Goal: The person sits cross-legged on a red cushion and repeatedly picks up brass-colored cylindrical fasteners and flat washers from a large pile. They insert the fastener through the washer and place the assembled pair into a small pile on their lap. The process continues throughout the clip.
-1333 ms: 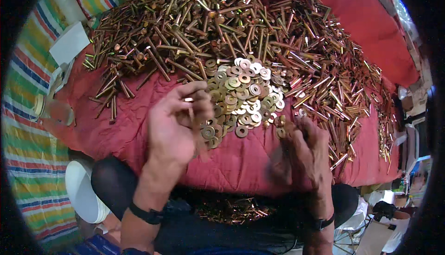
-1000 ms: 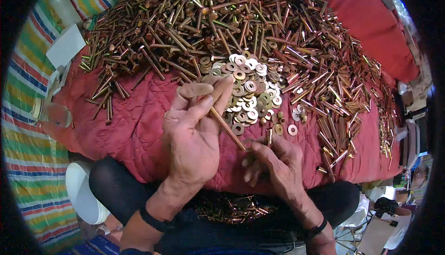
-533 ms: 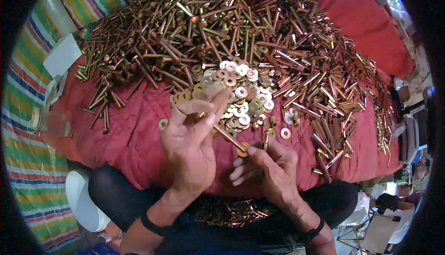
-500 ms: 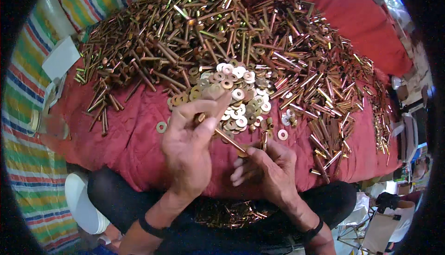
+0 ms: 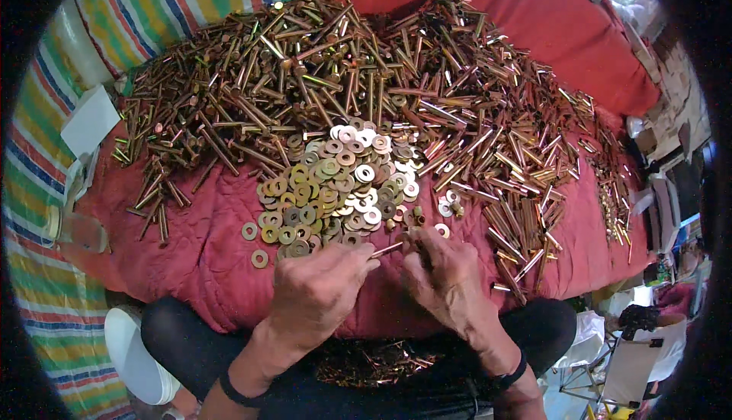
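Observation:
My left hand [image 5: 320, 279] is closed around a bolt [image 5: 387, 250], whose thin bare shank points out toward my right hand; the rest of it is hidden by my fingers. My right hand [image 5: 448, 271] has its thumb and fingers drawn together just right of the bolt's tip. What those fingers hold is hidden. Right beyond both hands lies a heap of flat washers [image 5: 328, 183], some silvery and some brassy. A few small nuts [image 5: 457, 209] and single washers [image 5: 442, 230] lie by the heap's right edge.
A large pile of bolts [image 5: 252, 99] spreads behind the washers, and metal sleeves or tubes [image 5: 511, 183] lie to the right. All rest on red cloth [image 5: 194, 260]. More metal pieces [image 5: 374, 364] sit in my lap. Striped sheeting [image 5: 57, 267] and a white bucket [image 5: 137, 355] are at left.
Both hands have come down nearer the cloth's front edge. My left hand has left the space over the washers, turned palm down, and the heap shows more fully.

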The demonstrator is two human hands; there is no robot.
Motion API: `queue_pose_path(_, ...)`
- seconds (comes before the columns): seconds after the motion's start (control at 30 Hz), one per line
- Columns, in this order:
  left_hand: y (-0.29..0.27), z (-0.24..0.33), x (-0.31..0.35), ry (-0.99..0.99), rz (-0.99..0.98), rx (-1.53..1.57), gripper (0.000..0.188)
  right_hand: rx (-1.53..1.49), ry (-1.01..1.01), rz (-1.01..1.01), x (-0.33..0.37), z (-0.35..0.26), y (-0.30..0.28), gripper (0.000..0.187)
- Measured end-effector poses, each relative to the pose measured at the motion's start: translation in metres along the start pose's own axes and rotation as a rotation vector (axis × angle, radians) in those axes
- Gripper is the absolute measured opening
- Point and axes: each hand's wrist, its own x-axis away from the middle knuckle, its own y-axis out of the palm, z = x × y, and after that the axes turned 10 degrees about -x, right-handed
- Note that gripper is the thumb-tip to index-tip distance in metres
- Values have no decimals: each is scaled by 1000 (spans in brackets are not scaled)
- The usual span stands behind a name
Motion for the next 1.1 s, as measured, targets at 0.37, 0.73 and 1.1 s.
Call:
queue_pose_path(0.37,10,-1,1,-591,-263,882,21,-1356,206,302,-22,-8,-23,42)
queue_pose_path(0.73,13,8,1,-681,-255,1169,19,-1315,362,447,-21,-7,0,50)
queue_pose_path(1.1,6,-7,7,-801,-258,1334,16,-608,287,524,-15,-10,-14,55)
